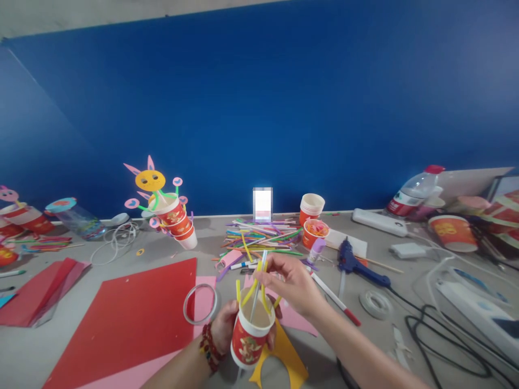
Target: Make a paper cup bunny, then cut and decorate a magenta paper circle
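Observation:
My left hand [224,327], with a beaded bracelet at its wrist, is wrapped round a red and white paper cup [248,341]. Its fingertips show on the cup's far side. Yellow fuzzy pipe cleaners [248,294] stick up and bend outward from the cup's mouth. A pale, thin straw-like stick [256,303] stands slanted inside the cup, and its top rises past the rim. Above the rim, my right hand [292,283] pinches the stick's upper part together with a yellow pipe cleaner. Beneath the cup lies a yellow sheet [286,354] with a round hole cut out.
Red sheets [138,319] and a tape roll [200,303] lie left. Behind are a pipe cleaner pile [259,237], a cup figure with a yellow face [150,180] and stacked cups [311,207]. A blue glue gun [359,265], cables [441,335] and a power strip [478,313] lie right.

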`<action>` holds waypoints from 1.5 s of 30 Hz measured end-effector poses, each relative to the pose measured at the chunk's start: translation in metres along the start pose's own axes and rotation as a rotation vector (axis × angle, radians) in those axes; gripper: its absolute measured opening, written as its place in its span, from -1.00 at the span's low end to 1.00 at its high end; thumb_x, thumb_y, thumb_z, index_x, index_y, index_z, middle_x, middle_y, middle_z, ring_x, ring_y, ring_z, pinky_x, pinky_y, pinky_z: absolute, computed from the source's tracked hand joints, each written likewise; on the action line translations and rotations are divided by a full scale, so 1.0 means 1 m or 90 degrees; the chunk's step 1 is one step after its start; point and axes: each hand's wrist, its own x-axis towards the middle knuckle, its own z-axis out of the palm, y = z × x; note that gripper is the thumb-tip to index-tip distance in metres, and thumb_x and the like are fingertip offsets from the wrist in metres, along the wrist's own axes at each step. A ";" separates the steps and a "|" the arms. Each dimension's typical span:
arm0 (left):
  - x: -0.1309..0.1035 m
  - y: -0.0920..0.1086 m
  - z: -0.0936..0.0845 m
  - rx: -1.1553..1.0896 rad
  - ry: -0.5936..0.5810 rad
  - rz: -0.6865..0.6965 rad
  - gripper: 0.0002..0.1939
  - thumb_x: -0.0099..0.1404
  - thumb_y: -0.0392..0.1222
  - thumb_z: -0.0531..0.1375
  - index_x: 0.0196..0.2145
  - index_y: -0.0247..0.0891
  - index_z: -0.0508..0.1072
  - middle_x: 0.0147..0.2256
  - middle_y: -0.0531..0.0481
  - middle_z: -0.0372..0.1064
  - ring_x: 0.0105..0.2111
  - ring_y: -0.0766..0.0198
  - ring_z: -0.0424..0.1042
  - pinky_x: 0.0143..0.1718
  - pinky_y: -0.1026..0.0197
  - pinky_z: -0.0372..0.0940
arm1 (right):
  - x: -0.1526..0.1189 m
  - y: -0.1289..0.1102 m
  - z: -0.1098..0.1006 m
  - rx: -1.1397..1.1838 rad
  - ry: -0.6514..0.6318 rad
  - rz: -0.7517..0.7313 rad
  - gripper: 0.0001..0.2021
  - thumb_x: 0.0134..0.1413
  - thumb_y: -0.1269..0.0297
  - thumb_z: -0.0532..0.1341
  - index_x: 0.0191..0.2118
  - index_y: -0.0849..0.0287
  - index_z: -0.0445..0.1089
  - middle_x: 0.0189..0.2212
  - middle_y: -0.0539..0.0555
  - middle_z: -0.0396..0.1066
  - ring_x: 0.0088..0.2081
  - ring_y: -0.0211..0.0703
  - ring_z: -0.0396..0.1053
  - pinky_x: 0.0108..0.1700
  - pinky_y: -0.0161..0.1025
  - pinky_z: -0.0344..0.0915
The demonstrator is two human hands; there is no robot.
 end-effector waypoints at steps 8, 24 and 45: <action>0.002 -0.002 -0.002 -0.009 0.002 0.026 -0.33 0.13 0.28 0.19 -0.14 -0.47 0.48 -0.30 -0.25 0.45 -0.46 0.16 0.44 -0.39 0.14 0.35 | -0.002 -0.003 0.003 0.049 0.021 0.055 -0.66 -0.07 0.06 0.39 -0.49 0.18 0.30 -0.58 -0.09 0.26 -0.69 -0.33 0.26 -0.78 -0.41 0.27; 0.001 0.025 0.000 -0.015 0.058 0.113 -0.20 0.16 0.33 0.14 0.19 -0.26 0.26 -0.19 -0.19 0.42 -0.47 0.26 0.35 -0.38 0.15 0.26 | -0.014 0.042 -0.027 -0.125 0.169 -0.071 -0.76 0.24 0.10 0.14 -0.28 0.17 0.41 -0.37 0.06 0.42 -0.36 -0.16 0.37 -0.33 -0.27 0.31; 0.005 0.030 -0.003 0.035 0.054 0.067 -0.26 0.18 0.35 0.08 0.02 -0.36 0.42 -0.36 -0.16 0.44 -0.44 0.14 0.40 -0.37 0.11 0.24 | -0.028 0.068 -0.017 -0.709 -0.200 -0.078 -0.87 0.12 0.33 0.19 -0.21 0.15 0.44 -0.24 0.12 0.45 -0.16 0.01 0.36 -0.16 -0.18 0.25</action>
